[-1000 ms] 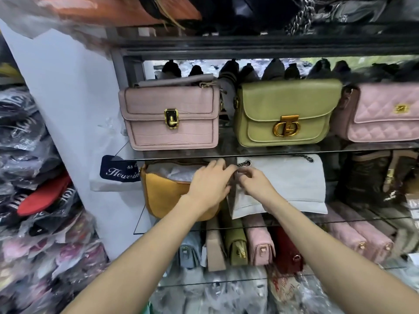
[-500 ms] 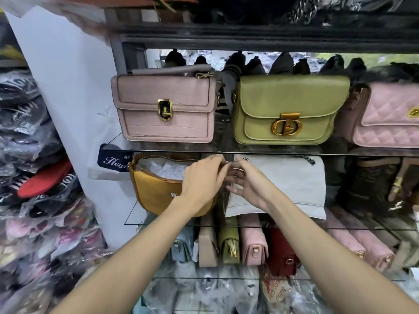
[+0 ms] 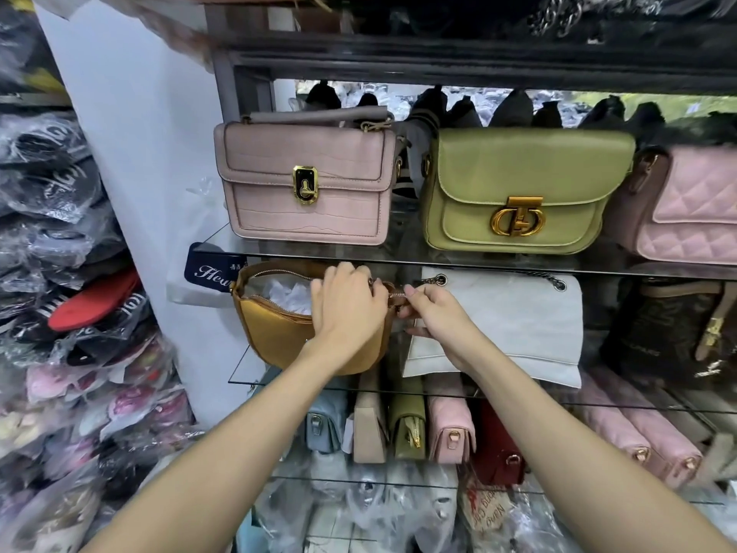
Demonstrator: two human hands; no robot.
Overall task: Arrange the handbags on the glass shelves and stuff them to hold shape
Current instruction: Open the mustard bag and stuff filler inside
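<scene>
Right hand (image 3: 434, 313) pinches the zipper pull (image 3: 400, 298) at the right end of the mustard handbag (image 3: 279, 333), thumb and forefinger closed on the small metal tab. Left hand (image 3: 347, 309) curls over the bag's top edge just beside it, fingers gripping the rim and steadying the body against the pull. White stuffing paper (image 3: 289, 295) shows through the open mouth, so the bag seems already filled and the step in hand is probably closing the zip.

The bag sits at the left end of the middle glass shelf (image 3: 239, 369), touching the white dust bag (image 3: 502, 329) on its right. Its crescent body looks like soft, supple leather: light, easily dented, and likely to sag or slide on the smooth glass if dragged by the tab alone. A hold on the rim close to the zipper track, as the left hand has, seems the best place, keeping the teeth in line while the tab runs. The paper could catch in the teeth if it rides up.

On the shelf above stand a pink croc-textured bag (image 3: 307, 185), a green flap bag (image 3: 522, 193) and a quilted pink bag (image 3: 694, 209). Below, several small bags stand on edge in a row. To the left, plastic-wrapped goods (image 3: 60, 273) are piled high.
</scene>
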